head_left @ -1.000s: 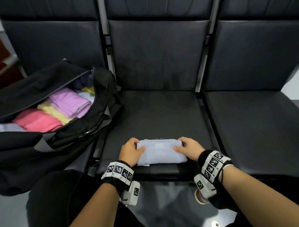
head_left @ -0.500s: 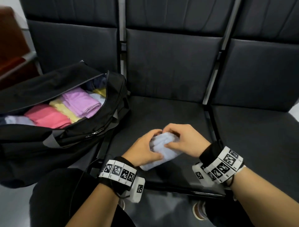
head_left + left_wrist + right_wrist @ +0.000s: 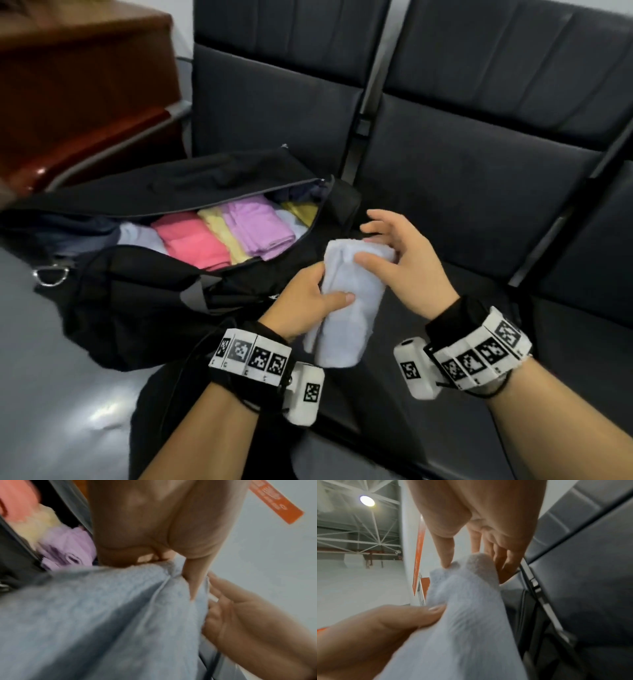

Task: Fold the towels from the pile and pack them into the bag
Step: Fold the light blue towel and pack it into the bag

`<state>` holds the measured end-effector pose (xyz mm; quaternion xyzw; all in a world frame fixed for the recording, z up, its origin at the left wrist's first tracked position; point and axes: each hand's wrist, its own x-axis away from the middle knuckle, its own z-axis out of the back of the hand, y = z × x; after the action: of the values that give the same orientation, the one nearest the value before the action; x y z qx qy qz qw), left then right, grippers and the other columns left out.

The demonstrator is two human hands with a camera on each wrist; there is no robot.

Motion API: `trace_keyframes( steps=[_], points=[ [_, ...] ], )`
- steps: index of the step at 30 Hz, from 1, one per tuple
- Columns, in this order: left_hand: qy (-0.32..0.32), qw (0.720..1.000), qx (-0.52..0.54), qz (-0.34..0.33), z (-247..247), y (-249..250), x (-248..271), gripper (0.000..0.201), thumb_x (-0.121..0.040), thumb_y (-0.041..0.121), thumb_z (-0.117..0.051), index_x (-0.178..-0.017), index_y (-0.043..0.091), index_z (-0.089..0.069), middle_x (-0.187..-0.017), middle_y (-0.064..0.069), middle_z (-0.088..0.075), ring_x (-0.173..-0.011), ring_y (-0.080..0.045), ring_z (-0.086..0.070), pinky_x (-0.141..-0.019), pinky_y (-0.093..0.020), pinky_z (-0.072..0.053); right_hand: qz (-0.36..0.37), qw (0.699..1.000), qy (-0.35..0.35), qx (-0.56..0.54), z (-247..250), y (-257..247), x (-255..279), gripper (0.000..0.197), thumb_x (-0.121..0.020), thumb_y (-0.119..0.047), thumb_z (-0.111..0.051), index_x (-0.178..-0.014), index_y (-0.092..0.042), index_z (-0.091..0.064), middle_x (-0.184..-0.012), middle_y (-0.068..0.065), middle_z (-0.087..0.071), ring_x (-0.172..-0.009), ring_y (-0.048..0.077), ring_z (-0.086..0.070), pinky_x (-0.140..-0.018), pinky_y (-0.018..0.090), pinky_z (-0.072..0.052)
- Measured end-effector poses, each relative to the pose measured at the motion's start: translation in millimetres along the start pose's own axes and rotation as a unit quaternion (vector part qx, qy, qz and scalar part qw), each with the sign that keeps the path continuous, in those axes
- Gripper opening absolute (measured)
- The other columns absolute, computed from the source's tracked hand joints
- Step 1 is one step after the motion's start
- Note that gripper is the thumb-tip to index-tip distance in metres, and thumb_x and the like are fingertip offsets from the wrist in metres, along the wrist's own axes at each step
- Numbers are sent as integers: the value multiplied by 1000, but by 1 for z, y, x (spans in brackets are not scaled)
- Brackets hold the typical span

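A folded pale blue towel (image 3: 346, 308) (image 3: 102, 615) (image 3: 462, 615) is in the air between both hands, just right of the open black bag (image 3: 144, 274). My left hand (image 3: 310, 298) (image 3: 154, 534) grips its middle, thumb across the front and fingers behind. At the towel's upper end, my right hand (image 3: 394, 260) (image 3: 479, 520) pinches it between thumb and fingers, with the index finger lifted away. Inside the bag lie folded towels: pink (image 3: 191, 240), yellow (image 3: 219, 233), purple (image 3: 257, 226) and some pale ones.
The bag rests on the left seat of a row of black padded seats (image 3: 445, 205). A brown wooden piece (image 3: 85, 85) stands at the far left. A metal ring (image 3: 51, 275) hangs at the bag's left end, above grey floor (image 3: 51, 377).
The towel lay flat on the middle seat under both hands. Both hands have since gathered it, lifted it and carried it left to the bag's opening.
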<state>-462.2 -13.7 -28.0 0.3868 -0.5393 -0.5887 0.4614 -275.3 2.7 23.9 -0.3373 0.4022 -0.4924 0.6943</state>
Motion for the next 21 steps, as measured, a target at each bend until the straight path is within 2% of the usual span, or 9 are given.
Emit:
trace_keyframes(
  steps=[2, 4, 6, 7, 9, 12, 15, 18, 21],
  points=[
    [46, 996, 69, 28, 26, -2, -3, 34, -89, 5, -71, -121, 8, -64, -114, -7, -74, -108, -21, -70, -92, -36, -57, -48, 998, -10, -45, -25, 5, -17, 56, -87, -21, -74, -136, -27, -48, -122, -6, -63, -109, 2, -62, -88, 17, -51],
    [99, 984, 127, 71, 53, -9, -8, 31, -90, 6, -69, -121, 6, -63, -112, -9, -74, -106, -24, -71, -91, -38, -58, -124, 985, -71, -100, -54, 16, -30, 54, -90, -20, -70, -138, -19, -46, -120, 1, -67, -103, 3, -66, -82, 17, -53],
    [149, 968, 166, 115, 80, -18, -14, 29, -93, 9, -67, -121, 3, -63, -112, -14, -74, -106, -31, -70, -94, -47, -56, -189, 960, -163, -128, -83, 25, -39, 58, -90, -21, -70, -141, -14, -44, -118, 6, -69, -104, 11, -69, -87, 28, -57],
    [166, 960, 185, 130, 93, -24, -17, 28, -94, 11, -65, -121, 3, -63, -111, -16, -74, -106, -33, -70, -93, -48, -57, -204, 947, -204, -139, -97, 27, -44, 60, -89, -20, -71, -141, -13, -43, -120, 7, -68, -108, 14, -68, -92, 33, -56],
    [189, 944, 222, 156, 117, -34, -22, 26, -96, 15, -63, -119, 4, -64, -107, -15, -75, -103, -32, -72, -85, -43, -60, -211, 931, -246, -165, -122, 28, -58, 59, -86, -13, -73, -138, -13, -46, -125, 5, -66, -112, 15, -66, -94, 33, -55],
    [236, 913, 255, 212, 153, -49, -32, 28, -96, 21, -63, -117, 2, -64, -101, -16, -76, -95, -30, -74, -80, -41, -59, -217, 927, -233, -200, -153, 21, -84, 50, -85, -1, -71, -130, -12, -53, -117, 7, -70, -107, 17, -68, -90, 32, -56],
    [258, 885, 260, 288, 182, -64, -49, 42, -97, 31, -62, -124, -2, -59, -114, -21, -70, -106, -34, -68, -98, -49, -53, -218, 931, -205, -210, -176, 17, -110, 30, -86, 1, -69, -108, -20, -64, -92, -1, -76, -87, 10, -72, -75, 23, -57],
    [232, 859, 324, 321, 197, -65, -66, 49, -101, 30, -53, -139, -1, -50, -138, -25, -57, -127, -40, -56, -110, -48, -43, -268, 924, -145, -232, -194, 16, -136, 25, -86, -10, -71, -110, -14, -66, -108, 12, -72, -99, 26, -70, -89, 37, -57],
    [278, 865, 299, 291, 214, -56, -86, 47, -103, 24, -48, -144, 1, -46, -148, -21, -49, -136, -38, -48, -102, -42, -45, -267, 924, -103, -254, -209, 10, -166, 9, -88, -15, -69, -97, -17, -67, -101, 14, -69, -85, 25, -67, -68, 30, -57]
  ],
)
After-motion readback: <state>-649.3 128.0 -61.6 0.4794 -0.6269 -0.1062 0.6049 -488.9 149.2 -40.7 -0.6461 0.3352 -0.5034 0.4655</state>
